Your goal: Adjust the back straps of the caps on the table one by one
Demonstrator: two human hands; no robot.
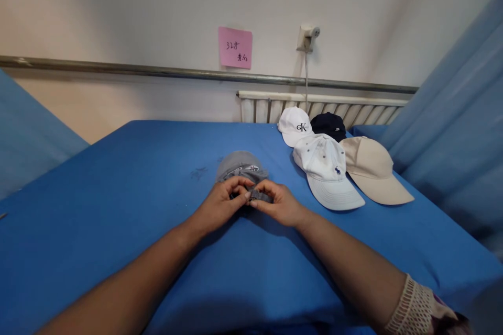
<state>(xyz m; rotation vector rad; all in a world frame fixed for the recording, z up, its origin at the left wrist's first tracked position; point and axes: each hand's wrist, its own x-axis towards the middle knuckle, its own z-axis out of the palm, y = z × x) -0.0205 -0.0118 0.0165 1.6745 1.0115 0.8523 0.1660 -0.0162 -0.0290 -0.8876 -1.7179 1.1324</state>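
Note:
A grey baseball cap [238, 160] lies on the blue-covered table, its brim pointing away from me and its back strap towards me. My left hand [222, 201] pinches the back edge of the cap near the strap's fastening. From the other side, my right hand [281, 203] has thumb and fingers closed on the grey strap [262, 196]. The fingertips of both hands meet at the fastening and partly hide it. Some white and dark lettering shows on the cap behind my fingers.
To the right stand a white cap [294, 124], a dark navy cap [329, 124], a pale cap [322, 159] with a small blue emblem and a beige cap [369, 159]. Behind the table are a radiator [255, 110] and a metal rail [157, 69]. Blue curtains [463, 115] hang at both sides.

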